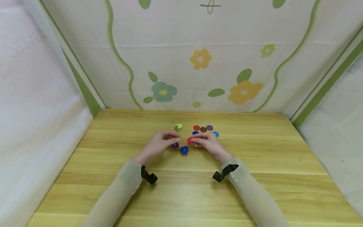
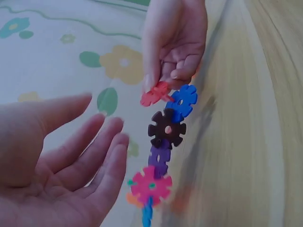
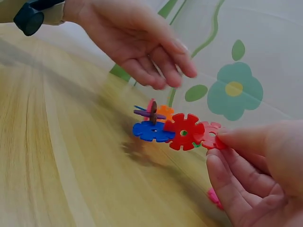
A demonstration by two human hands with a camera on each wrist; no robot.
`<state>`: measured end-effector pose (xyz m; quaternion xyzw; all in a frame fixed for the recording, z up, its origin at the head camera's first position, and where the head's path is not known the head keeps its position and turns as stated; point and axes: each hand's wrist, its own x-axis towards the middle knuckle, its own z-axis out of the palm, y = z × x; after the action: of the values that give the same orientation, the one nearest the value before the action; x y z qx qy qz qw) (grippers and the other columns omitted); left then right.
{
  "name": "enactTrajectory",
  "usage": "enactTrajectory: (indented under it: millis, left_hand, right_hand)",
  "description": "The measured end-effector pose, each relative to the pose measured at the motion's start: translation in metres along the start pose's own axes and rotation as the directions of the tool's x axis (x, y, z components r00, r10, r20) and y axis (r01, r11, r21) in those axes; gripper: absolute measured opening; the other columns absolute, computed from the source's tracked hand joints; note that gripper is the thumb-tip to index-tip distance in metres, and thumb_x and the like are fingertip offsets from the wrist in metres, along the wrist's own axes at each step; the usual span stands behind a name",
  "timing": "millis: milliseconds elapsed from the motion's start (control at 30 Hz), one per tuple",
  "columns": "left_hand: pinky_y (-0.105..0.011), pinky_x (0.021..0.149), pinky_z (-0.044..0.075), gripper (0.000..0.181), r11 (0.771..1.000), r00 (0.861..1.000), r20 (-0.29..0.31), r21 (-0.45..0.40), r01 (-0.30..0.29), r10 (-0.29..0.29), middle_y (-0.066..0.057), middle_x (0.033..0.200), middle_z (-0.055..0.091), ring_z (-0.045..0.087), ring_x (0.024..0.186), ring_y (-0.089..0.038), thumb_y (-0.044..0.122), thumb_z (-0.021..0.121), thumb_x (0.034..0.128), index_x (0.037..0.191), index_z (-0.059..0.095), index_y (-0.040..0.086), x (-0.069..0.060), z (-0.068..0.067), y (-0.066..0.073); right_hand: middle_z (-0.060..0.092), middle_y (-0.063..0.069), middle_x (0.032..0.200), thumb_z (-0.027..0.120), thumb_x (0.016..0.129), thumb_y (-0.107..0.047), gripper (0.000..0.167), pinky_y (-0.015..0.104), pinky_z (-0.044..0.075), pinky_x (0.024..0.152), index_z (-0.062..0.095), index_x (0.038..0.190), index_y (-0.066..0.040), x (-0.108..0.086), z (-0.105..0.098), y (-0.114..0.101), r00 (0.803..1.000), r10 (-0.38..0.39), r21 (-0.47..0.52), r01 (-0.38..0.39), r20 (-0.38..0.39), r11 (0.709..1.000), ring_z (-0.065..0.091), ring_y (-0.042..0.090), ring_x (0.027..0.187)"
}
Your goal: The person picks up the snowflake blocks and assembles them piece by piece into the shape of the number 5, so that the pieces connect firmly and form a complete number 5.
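Note:
My right hand (image 1: 211,145) pinches a red notched plastic disc (image 3: 211,134) between thumb and fingers. Another red disc (image 3: 183,132) joins it to a blue disc (image 1: 184,150), part of a linked chain of flower-like discs. Further along, the left wrist view shows a dark brown disc (image 2: 166,128), a purple disc (image 2: 159,159), a pink disc (image 2: 151,186) and a light blue disc (image 2: 147,213). Beside the chain, my left hand (image 2: 78,161) has its fingers apart from the discs and holds nothing. In the head view it partly hides the chain's left side.
Beyond my right hand lie loose discs on the wooden table (image 1: 181,195): red (image 1: 196,127), brown (image 1: 203,129), purple (image 1: 209,127) and light blue (image 1: 215,134). A yellow disc (image 1: 179,126) and a green one sit past my left hand. Printed fabric walls surround the table.

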<state>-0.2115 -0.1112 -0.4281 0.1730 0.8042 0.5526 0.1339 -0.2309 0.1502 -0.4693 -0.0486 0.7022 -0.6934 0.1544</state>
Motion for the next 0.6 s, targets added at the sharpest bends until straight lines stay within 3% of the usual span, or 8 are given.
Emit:
enactTrajectory:
  millis: [100, 300, 600]
  left_hand:
    - [-0.04, 0.092, 0.054, 0.031, 0.997, 0.999, -0.034, 0.076, -0.006, 0.008, -0.001, 0.112, 0.071, 0.066, 0.102, -0.018, 0.021, 0.07, 0.0996, 0.125, 0.07, 0.003, 0.008, 0.008, 0.004]
    - [-0.033, 0.084, 0.056, 0.02, 0.984, 1.0, 0.007, 0.178, -0.002, 0.001, 0.0, 0.103, 0.071, 0.067, 0.095, -0.019, 0.019, 0.07, 0.0995, 0.115, 0.073, 0.007, 0.02, 0.02, 0.007]
    - [-0.034, 0.079, 0.056, 0.017, 0.979, 0.997, 0.079, 0.205, -0.008, -0.008, -0.004, 0.098, 0.074, 0.069, 0.094, -0.025, 0.022, 0.068, 0.1012, 0.107, 0.076, 0.009, 0.031, 0.019, 0.006]
  right_hand:
    - [0.073, 0.015, 0.111, 0.073, 0.096, -0.01, 0.024, 0.037, 0.058, 0.088, 0.073, 0.117, 0.002, 0.0, 0.001, -0.002, 1.0, -0.003, -0.03, 0.004, 0.028, 1.0, 0.072, 0.026, 0.097]
    - [0.072, 0.016, 0.111, 0.071, 0.098, -0.01, 0.024, 0.039, 0.058, 0.088, 0.073, 0.118, 0.003, 0.0, 0.0, -0.004, 0.998, -0.022, -0.064, 0.026, 0.064, 0.998, 0.071, 0.027, 0.099]
    - [0.073, 0.014, 0.111, 0.071, 0.097, -0.008, 0.02, 0.041, 0.058, 0.089, 0.074, 0.115, 0.0, -0.001, 0.001, -0.01, 0.997, -0.029, -0.081, 0.035, 0.066, 0.996, 0.071, 0.025, 0.098]
